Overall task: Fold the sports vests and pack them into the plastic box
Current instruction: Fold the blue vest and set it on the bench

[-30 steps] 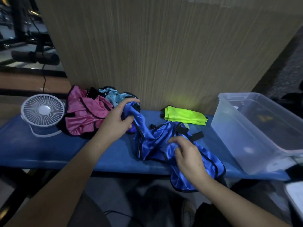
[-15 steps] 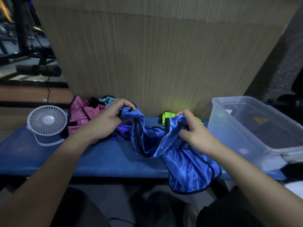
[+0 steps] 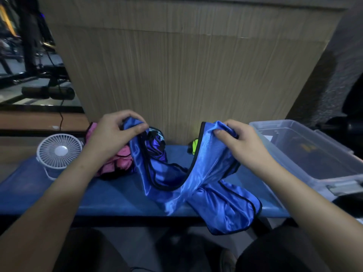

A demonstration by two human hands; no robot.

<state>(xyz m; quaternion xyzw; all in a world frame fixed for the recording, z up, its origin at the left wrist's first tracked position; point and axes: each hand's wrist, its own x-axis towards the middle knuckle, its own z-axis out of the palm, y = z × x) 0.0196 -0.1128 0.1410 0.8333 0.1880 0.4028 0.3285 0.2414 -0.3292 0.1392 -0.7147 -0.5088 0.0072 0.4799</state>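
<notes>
A shiny blue sports vest (image 3: 206,173) with black trim hangs twisted between my two hands above the blue bench (image 3: 110,195). My left hand (image 3: 115,134) pinches one shoulder strap at the upper left. My right hand (image 3: 241,142) grips the other strap at the upper right. The vest's lower part droops over the bench's front edge. A pink vest (image 3: 121,161) lies bunched behind my left hand, with a purple one (image 3: 155,146) beside it. A neon yellow vest (image 3: 194,146) peeks out behind the blue fabric. The clear plastic box (image 3: 326,179) stands at the right.
A small white fan (image 3: 60,151) stands on the bench's left end. A wood-grain panel (image 3: 186,75) rises right behind the bench. Dark gym equipment (image 3: 47,93) sits at the far left. My dark-clothed knees are below the bench edge.
Both hands have lifted the blue vest higher and spread its straps apart. My right hand moved from the vest's middle up to a strap, then rightward.
</notes>
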